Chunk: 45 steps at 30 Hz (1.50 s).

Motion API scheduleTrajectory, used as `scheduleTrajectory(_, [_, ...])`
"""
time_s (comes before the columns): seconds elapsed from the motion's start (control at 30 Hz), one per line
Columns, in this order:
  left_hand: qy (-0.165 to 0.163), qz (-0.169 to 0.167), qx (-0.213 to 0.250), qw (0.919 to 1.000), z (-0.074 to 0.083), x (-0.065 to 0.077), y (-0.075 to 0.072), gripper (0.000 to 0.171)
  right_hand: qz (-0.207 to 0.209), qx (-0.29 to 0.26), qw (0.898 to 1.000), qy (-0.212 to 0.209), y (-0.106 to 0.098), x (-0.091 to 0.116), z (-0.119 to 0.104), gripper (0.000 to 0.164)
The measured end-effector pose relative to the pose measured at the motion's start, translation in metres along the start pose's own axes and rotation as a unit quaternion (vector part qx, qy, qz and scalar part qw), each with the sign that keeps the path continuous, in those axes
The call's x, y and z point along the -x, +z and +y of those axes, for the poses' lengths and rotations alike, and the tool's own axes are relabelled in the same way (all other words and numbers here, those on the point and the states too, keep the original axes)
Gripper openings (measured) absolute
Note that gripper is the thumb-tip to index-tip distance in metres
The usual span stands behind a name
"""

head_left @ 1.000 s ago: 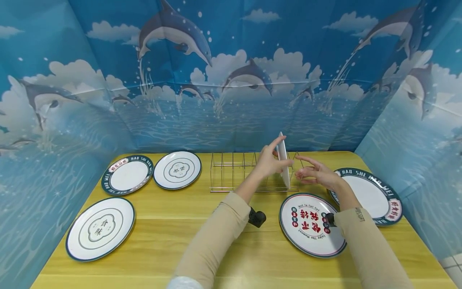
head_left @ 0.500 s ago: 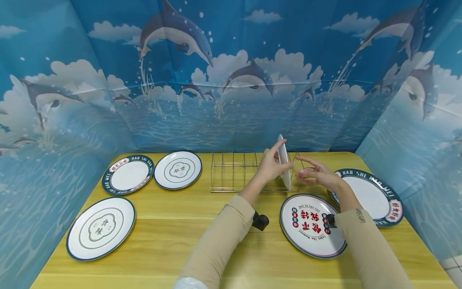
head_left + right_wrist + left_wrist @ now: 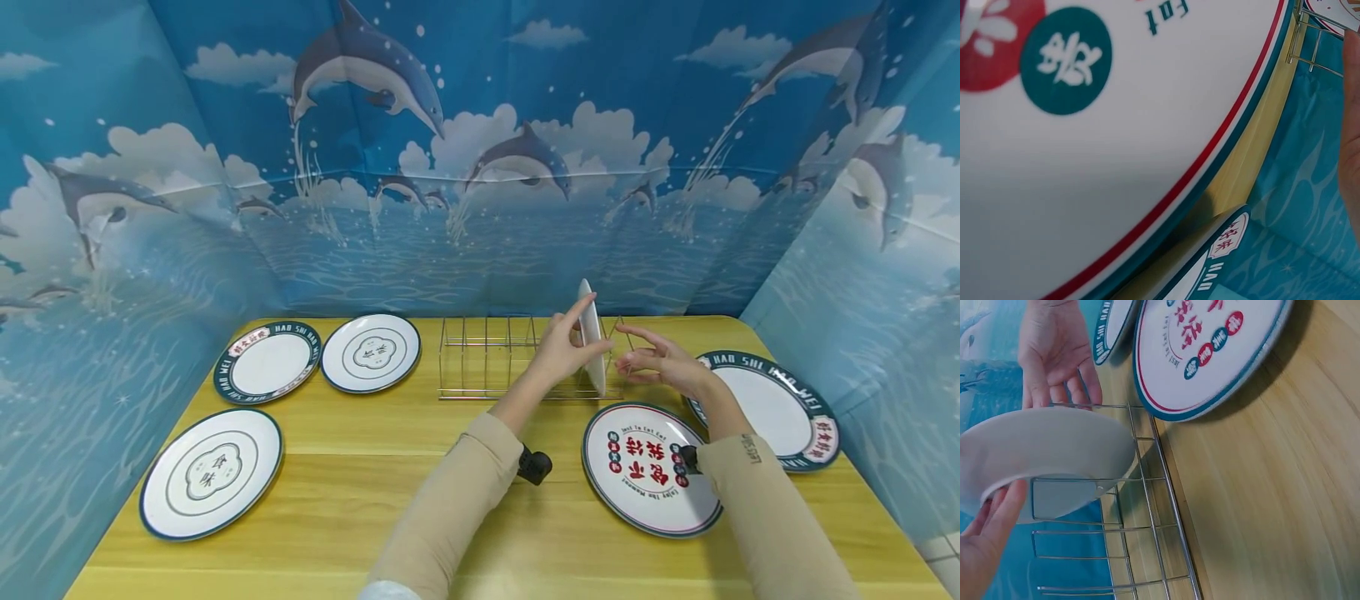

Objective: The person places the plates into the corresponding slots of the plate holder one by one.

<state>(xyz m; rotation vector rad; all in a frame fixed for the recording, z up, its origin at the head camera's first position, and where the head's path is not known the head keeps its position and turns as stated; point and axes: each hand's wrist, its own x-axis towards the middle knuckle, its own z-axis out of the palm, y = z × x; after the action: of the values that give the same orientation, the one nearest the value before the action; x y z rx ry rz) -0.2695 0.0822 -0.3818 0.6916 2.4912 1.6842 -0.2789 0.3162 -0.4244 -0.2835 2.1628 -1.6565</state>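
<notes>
So the left hand [image 3: 559, 343] is pinching a white plate [image 3: 591, 327] between thumb and fingers, and that plate is standing on edge, tipping a bit, in the right-hand end of the wire rack [image 3: 480, 397]. I'm guessing that grip is leaving the bottom edge free to sit between the wires, which are probably doing most of the work of keeping it up. The right hand [image 3: 663, 364] isn't holding anything that I can see; its fingers are curving loosely right by the rack's end wire, maybe hovering as a steadying hand, but I can't tell if they're touching the metal. Under the right forearm, the red-lettered plate [image 3: 649, 492] is lying flat, and a green-rimmed plate [image 3: 765, 408] is sitting just past it. Over on the left, a smaller lettered-rim plate [image 3: 267, 363], a small white plate [image 3: 371, 353] and a bigger white one [image 3: 212, 474] are lying face up on the wooden table [image 3: 337, 517], spread out, I'd say, so every rim is staying easy to grab.
</notes>
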Motion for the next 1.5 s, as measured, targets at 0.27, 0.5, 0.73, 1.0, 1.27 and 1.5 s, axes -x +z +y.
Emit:
scheduleTrajectory(0.27, [0.024, 0.011, 0.038, 0.9989, -0.013, 0.022, -0.022, 0.072, 0.003, 0.000, 1.000, -0.001, 0.002, 0.000, -0.001, 0.066])
scheduleTrajectory(0.5, [0.038, 0.011, 0.066, 0.9971, -0.005, 0.062, -0.064, 0.070, 0.003, -0.001, 1.000, -0.001, 0.002, 0.000, 0.000, 0.067])
scheduleTrajectory(0.73, [0.000, 0.042, 0.075, 0.9963, -0.016, 0.099, -0.101, 0.069, 0.003, -0.004, 1.000, 0.001, 0.002, 0.000, -0.001, 0.067])
scheduleTrajectory(1.0, [-0.015, 0.108, 0.095, 0.9896, -0.065, 0.131, -0.140, 0.071, 0.002, -0.004, 1.000, 0.002, 0.002, 0.000, -0.001, 0.067])
scheduleTrajectory(1.27, [-0.007, 0.170, 0.068, 0.9831, -0.095, 0.166, -0.188, 0.071, 0.005, 0.000, 1.000, 0.003, 0.001, 0.001, 0.000, 0.067])
scheduleTrajectory(1.5, [-0.038, 0.207, 0.046, 0.9764, -0.101, 0.205, -0.227, 0.069, 0.002, -0.001, 1.000, 0.005, 0.001, 0.000, 0.001, 0.068])
